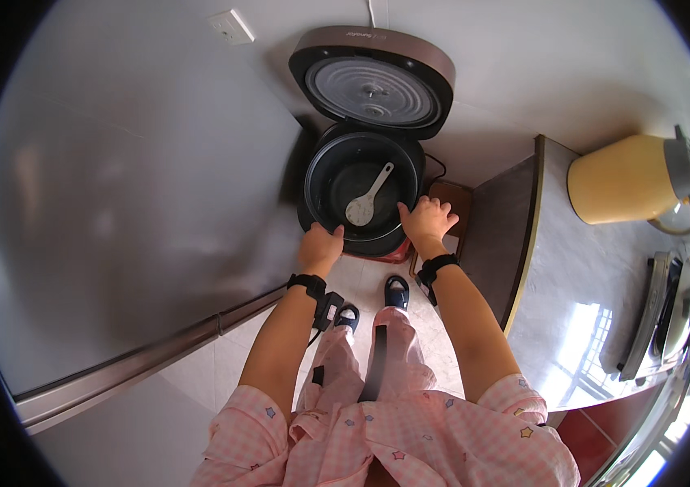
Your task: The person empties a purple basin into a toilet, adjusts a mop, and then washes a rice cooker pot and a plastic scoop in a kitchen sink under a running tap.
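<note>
A rice cooker (375,248) stands before me with its lid (375,91) raised, the lid's metal inner plate facing me. Inside the dark inner pot (345,173) lies a pale, speckled rice paddle (362,208), its handle pointing to the far right. My left hand (319,246) pinches the pot's near-left rim, thumb on the inner side. On the near-right rim, my right hand (430,222) has its thumb inside the pot and its other fingers spread outside. The fingers' undersides are hidden.
A large grey panel (156,182) borders the left side. At right is a grey countertop (540,304) bearing a yellow thermal jug (622,179) and a stove-like appliance (649,329). A wall socket (232,27) and a brown board (453,204) flank the cooker.
</note>
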Motion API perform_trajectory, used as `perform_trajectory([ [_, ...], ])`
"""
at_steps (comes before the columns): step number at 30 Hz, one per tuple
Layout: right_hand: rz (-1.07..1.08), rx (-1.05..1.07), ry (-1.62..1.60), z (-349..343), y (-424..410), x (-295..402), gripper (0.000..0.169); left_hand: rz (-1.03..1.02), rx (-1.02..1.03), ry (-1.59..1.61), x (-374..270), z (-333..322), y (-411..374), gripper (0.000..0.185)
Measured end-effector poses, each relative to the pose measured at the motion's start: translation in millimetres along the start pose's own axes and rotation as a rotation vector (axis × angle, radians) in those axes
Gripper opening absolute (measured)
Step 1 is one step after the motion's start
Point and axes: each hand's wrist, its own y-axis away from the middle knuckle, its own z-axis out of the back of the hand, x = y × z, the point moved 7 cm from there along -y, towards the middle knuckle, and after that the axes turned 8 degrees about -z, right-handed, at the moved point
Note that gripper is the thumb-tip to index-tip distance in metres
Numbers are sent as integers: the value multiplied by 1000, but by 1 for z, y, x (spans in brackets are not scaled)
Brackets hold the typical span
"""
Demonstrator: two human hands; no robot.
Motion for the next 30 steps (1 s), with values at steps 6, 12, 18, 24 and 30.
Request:
perform_trajectory([
  [6,-44,23,-168,-25,-8,4,35,35,-119,111,20,-11,-16,37],
  [12,64,-76,-714,-7,13,5,19,-285,-375,457,21,31,-4,32],
  [18,-200,113,-1314,37,87,-32,24,-772,-429,663,-32,106,64,30],
  [24,-180,-15,-1597,100,144,-44,16,-1148,-271,707,-91,162,95,28],
  [30,-420,-546,-1702,114,235,-52,29,-1484,-15,691,-126,186,125,22],
])
